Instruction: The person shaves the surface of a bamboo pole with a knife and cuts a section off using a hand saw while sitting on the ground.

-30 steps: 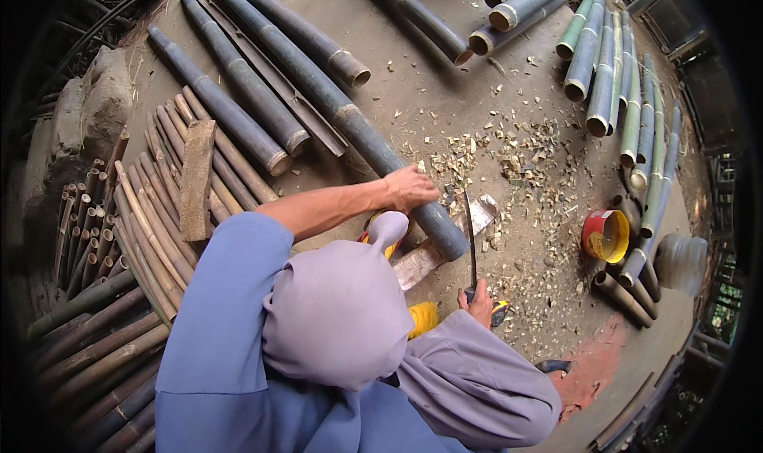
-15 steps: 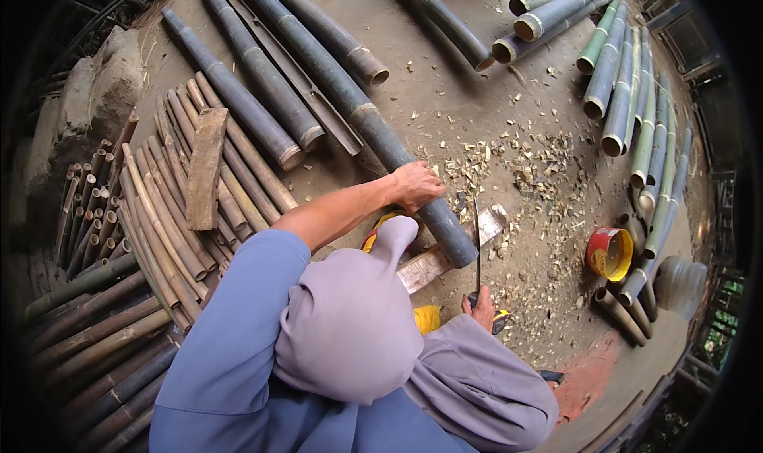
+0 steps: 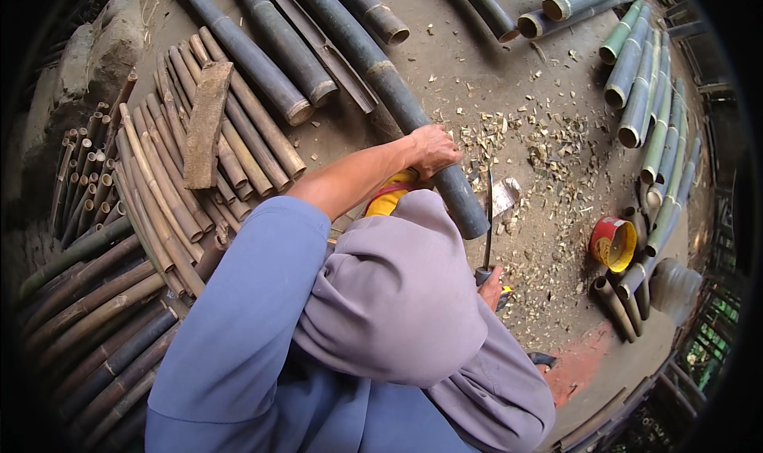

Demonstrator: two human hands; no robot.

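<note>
My left hand (image 3: 435, 149) is closed over a dark bamboo pole (image 3: 458, 197), a little short of its near cut end. The pole slants from the far left down to the middle. Beside that end, my right hand (image 3: 491, 288) grips the dark handle of a long thin blade (image 3: 489, 214), which points away from me. The blade is seen edge-on, so I cannot tell a saw from a machete. A pale wooden board (image 3: 505, 195) lies under the pole end. Mauve cloth (image 3: 397, 286) hides part of the board and my right forearm.
Several bamboo poles (image 3: 246, 52) lie at the far left, with stacked canes (image 3: 262, 135) and a wooden plank (image 3: 208, 127) nearer. Chips (image 3: 548, 151) litter the ground. At right are a red-and-yellow tin (image 3: 610, 244) and more poles (image 3: 633, 79). A yellow container (image 3: 388, 201) sits below my left forearm.
The view has shifted, and most of the scene sits higher in it. The mauve cloth covers more of the board. Both hands keep their grips, and the blade remains beside the pole end.
</note>
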